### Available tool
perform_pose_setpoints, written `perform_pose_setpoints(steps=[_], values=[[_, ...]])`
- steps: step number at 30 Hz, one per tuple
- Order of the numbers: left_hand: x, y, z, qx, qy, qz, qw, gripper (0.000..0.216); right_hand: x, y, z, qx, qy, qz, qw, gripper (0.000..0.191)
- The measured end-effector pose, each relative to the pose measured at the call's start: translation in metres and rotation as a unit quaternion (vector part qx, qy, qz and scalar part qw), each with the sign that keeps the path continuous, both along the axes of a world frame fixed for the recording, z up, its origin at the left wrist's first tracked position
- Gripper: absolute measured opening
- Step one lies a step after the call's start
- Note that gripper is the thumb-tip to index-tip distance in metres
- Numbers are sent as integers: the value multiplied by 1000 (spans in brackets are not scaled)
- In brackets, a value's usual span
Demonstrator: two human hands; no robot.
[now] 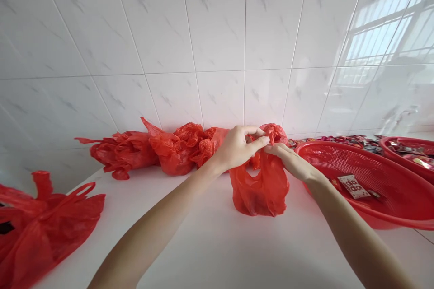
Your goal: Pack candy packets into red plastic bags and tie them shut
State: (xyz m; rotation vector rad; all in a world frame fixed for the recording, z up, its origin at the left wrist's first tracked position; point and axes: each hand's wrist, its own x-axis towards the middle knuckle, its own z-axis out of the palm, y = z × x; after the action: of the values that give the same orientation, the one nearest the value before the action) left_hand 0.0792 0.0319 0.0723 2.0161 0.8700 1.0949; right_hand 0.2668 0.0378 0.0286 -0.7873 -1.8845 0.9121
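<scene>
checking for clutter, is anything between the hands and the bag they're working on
Nothing visible: the left hand and right hand are both at the top of the bag. The basket stands to its right and other bags lie behind, none in between.

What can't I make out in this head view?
Head view:
Contents, if any, of the handled bag: hidden by red plastic.
Exact grip of the left hand and right hand: hidden by overlapping fingers.
Near-left bag: cut off by the left edge.
Far-right basket: cut off by the right edge.
Print on packets behind the large basket: too small.
</scene>
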Motion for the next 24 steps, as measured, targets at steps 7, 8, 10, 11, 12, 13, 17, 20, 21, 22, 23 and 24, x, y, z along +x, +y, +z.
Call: perform_pose_setpoints(steps=[7,8,10,11,12,13,17,20,21,22,23,24], values=[[-6,-5,6,-36,-81,0,996,25,14,-16,-1,51,0,-97,994,23],[-7,-5,6,-51,-83,-10,995,24,14,-16,-2,57,4,-110,992,21],[-8,-5,6,-80,-89,-35,992,24,13,-15,-4,60,23,-136,989,19],[-8,-5,6,-94,-92,-48,990,24,11,-15,-5,62,41,-153,985,18],[-8,-6,6,-108,-95,-60,988,24,10,-15,-5,62,62,-172,981,19],[-8,-6,6,-121,-97,-71,985,24,8,-15,-4,60,82,-188,977,21],[-7,-9,4,-136,-103,-81,982,27,0,-15,-6,32,129,-210,969,34],[-7,-10,5,-130,-123,-65,982,27,-5,-15,-10,65,123,-220,965,24],[-7,-10,5,-130,-130,-64,981,24,-7,-15,-11,79,121,-223,964,20],[-8,-10,5,-128,-136,-66,980,20,-8,-15,-11,89,119,-224,963,19],[-8,-10,4,-124,-137,-71,980,17,-10,-15,-12,96,119,-223,963,21],[-7,-9,3,-119,-132,-79,981,18,-10,-16,-12,99,119,-223,963,24]])
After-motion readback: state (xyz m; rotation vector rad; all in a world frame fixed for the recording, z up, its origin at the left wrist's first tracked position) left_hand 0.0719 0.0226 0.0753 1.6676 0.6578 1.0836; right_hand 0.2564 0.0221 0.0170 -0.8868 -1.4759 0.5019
